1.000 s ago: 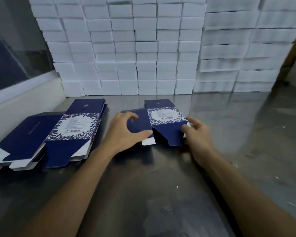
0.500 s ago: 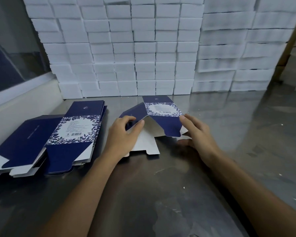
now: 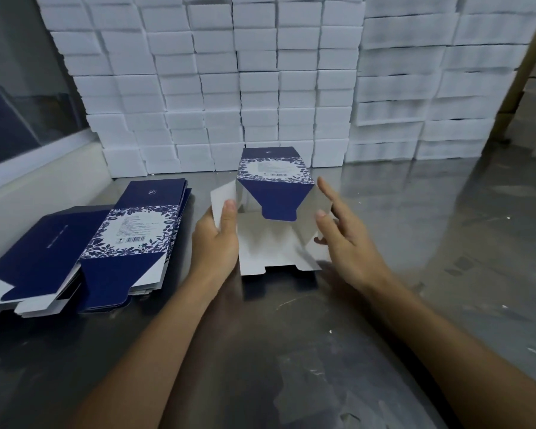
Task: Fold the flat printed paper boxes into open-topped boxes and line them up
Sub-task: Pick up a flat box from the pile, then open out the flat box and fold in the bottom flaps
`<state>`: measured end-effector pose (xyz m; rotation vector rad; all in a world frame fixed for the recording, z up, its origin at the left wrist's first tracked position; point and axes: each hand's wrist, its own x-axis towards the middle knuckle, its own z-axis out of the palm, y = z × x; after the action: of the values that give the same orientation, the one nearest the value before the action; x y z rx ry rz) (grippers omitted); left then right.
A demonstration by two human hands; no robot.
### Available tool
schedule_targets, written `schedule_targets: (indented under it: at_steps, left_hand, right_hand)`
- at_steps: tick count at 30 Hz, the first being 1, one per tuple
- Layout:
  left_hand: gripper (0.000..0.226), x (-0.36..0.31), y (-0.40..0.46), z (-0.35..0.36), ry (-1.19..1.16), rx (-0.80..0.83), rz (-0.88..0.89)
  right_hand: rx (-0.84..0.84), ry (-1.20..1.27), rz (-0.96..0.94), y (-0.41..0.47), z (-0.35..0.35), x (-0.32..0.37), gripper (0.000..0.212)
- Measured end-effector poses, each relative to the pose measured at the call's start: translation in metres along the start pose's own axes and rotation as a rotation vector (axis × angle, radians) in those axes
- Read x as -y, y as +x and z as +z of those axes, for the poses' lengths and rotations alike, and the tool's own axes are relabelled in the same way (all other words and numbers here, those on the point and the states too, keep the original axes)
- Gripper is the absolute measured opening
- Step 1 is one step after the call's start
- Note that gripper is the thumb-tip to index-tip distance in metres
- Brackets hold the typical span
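Partly opened, the printed box [image 3: 276, 193] stands at twelve o'clock on the steel table [image 3: 291, 351], white inner flaps splayed toward the viewer. Left hand [image 3: 215, 243] pinches a side flap (fingers behind it hidden); right hand [image 3: 342, 236] hovers spread, holding nothing. At nine o'clock lie flat boxes [image 3: 130, 239], label text and barcode unreadable.

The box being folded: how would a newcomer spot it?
On the steel table, before the wall of white blocks, it is the box between the left hand and right hand. Unlike the flat stack to its left, it stands opened, white flaps spread.
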<state>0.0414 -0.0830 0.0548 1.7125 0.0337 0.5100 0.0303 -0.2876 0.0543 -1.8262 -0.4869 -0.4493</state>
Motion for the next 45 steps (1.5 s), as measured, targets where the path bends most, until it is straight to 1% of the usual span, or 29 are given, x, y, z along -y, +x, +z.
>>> schedule_targets:
  at_steps: [3,4,5,7,8,10,12,14,16,19,23,26,27,30,31,32,34,35,36,37,39,42,43,45]
  left_hand:
    - [0.033,-0.005,-0.001,-0.003,-0.042,-0.017,-0.053]
    - [0.032,-0.007,-0.001,-0.004,-0.056,-0.019,-0.061]
    - [0.031,-0.009,-0.001,-0.005,-0.086,-0.019,-0.074]
    - [0.028,-0.011,0.0,-0.007,-0.159,-0.01,-0.1]
    - [0.027,-0.011,0.001,-0.009,-0.17,-0.007,-0.102]
    - [0.025,-0.011,0.004,-0.012,-0.169,-0.006,-0.083]
    - [0.025,-0.013,0.004,-0.014,-0.182,-0.004,-0.071]
    - [0.026,-0.016,0.004,-0.015,-0.229,0.009,-0.085]
    - [0.027,-0.019,0.004,-0.017,-0.277,0.025,-0.118]
    - [0.028,-0.021,0.005,-0.021,-0.309,0.018,-0.17]
    - [0.027,-0.023,0.007,-0.024,-0.309,0.012,-0.198]
    - [0.026,-0.026,0.007,-0.025,-0.333,0.015,-0.21]
    - [0.027,-0.026,0.007,-0.025,-0.344,0.014,-0.214]
    - [0.027,-0.027,0.006,-0.024,-0.375,0.026,-0.219]
    - [0.027,-0.028,0.006,-0.023,-0.396,0.034,-0.229]
    - [0.027,-0.029,0.006,-0.023,-0.419,0.042,-0.244]
    - [0.029,-0.029,0.007,-0.022,-0.445,0.044,-0.272]
    - [0.03,-0.029,0.008,-0.023,-0.449,0.038,-0.283]
    - [0.031,-0.028,0.008,-0.023,-0.449,0.032,-0.288]
    - [0.031,-0.028,0.009,-0.023,-0.446,0.027,-0.288]
    - [0.03,-0.027,0.01,-0.022,-0.437,0.024,-0.269]
    - [0.027,-0.024,0.008,-0.018,-0.376,0.033,-0.199]
    - [0.026,-0.023,0.007,-0.016,-0.334,0.027,-0.166]
    - [0.023,-0.02,0.004,-0.01,-0.233,0.004,-0.06]
  right_hand:
    - [-0.158,-0.054,-0.052,0.002,-0.003,-0.002,0.048]
    - [-0.204,-0.063,-0.079,0.004,-0.004,-0.002,0.043]
    - [-0.23,-0.078,-0.11,0.005,-0.006,-0.003,0.037]
    - [-0.236,-0.127,-0.155,0.006,-0.006,-0.003,0.037]
    - [-0.211,-0.139,-0.153,0.007,-0.007,-0.003,0.039]
    - [-0.115,-0.122,-0.081,0.008,-0.011,-0.004,0.043]
    - [0.015,-0.123,-0.002,0.009,-0.015,-0.006,0.063]
    - [0.132,-0.172,0.015,0.007,-0.017,-0.006,0.086]
    - [0.193,-0.224,0.002,0.006,-0.016,-0.007,0.094]
    - [0.218,-0.228,-0.01,0.007,-0.016,-0.008,0.09]
    - [0.167,-0.247,-0.049,0.01,-0.019,-0.007,0.079]
    - [0.207,-0.345,-0.046,0.01,-0.021,-0.008,0.091]
    - [0.2,-0.376,-0.053,0.009,-0.021,-0.007,0.09]
    - [0.108,-0.383,-0.111,0.009,-0.022,-0.003,0.069]
    - [0.107,-0.396,-0.113,0.011,-0.025,-0.003,0.066]
    - [0.128,-0.43,-0.1,0.013,-0.028,-0.002,0.07]
    - [0.219,-0.525,-0.062,0.016,-0.033,-0.001,0.089]
    - [0.257,-0.555,-0.055,0.016,-0.032,0.0,0.094]
    - [0.264,-0.566,-0.065,0.016,-0.031,0.001,0.094]
    - [0.231,-0.555,-0.09,0.016,-0.028,0.001,0.088]
    - [0.083,-0.474,-0.145,0.015,-0.022,0.0,0.067]
    - [-0.115,-0.355,-0.139,0.014,-0.017,0.002,0.041]
    - [-0.163,-0.333,-0.123,0.013,-0.016,0.002,0.037]
    - [-0.227,-0.308,-0.078,0.012,-0.013,0.004,0.037]
